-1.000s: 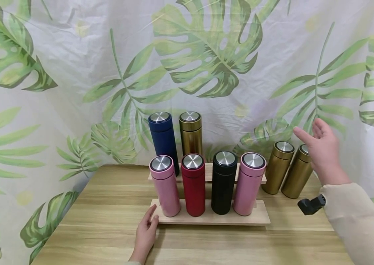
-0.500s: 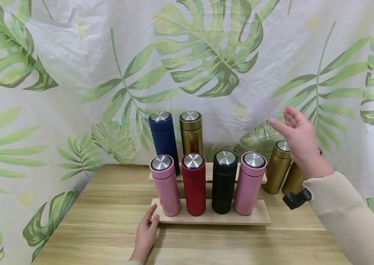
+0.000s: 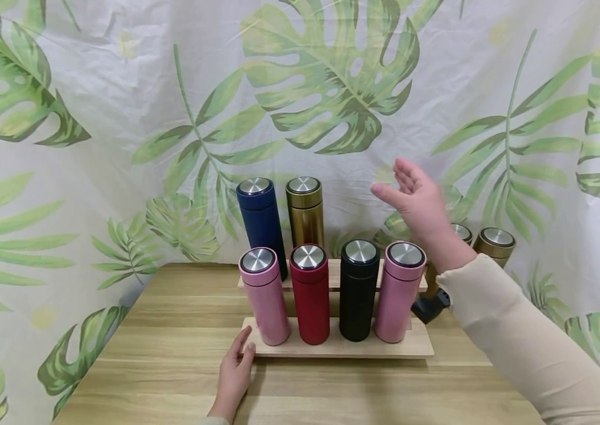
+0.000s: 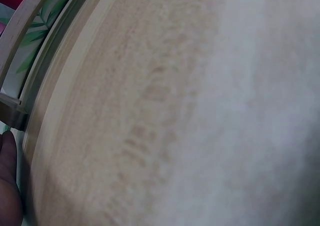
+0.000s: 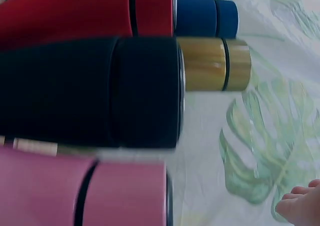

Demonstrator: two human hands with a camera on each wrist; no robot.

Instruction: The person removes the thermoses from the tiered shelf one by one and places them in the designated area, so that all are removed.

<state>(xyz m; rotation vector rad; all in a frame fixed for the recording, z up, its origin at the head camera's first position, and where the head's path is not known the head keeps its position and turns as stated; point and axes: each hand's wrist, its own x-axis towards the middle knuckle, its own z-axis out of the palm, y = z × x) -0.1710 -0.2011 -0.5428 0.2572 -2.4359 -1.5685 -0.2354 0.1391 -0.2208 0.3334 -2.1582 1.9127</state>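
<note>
My left hand (image 3: 234,373) rests against the left end of a two-tier wooden stand (image 3: 300,350), thumb by its front corner. My right hand (image 3: 418,198) is raised in the air above the stand's right side, holding nothing, with thumb and fingers spread apart. On the front tier stand a pink thermos (image 3: 269,310), a red thermos (image 3: 313,307), a black thermos (image 3: 357,304) and another pink thermos (image 3: 397,307). The rear tier bears a blue thermos (image 3: 260,221) and a gold thermos (image 3: 306,221). In the right wrist view, fingertips (image 5: 300,206) show at the lower right corner.
Behind my right forearm, a gold thermos (image 3: 495,245) and a second one (image 3: 462,232), both partly hidden, stand to the right of the stand. The wooden table (image 3: 172,330) lies under everything. A leaf-print curtain (image 3: 215,71) hangs close behind.
My right hand has moved left, away from the two gold thermoses at the right, to above the stand's right side. My left hand has stayed at the stand's left end.
</note>
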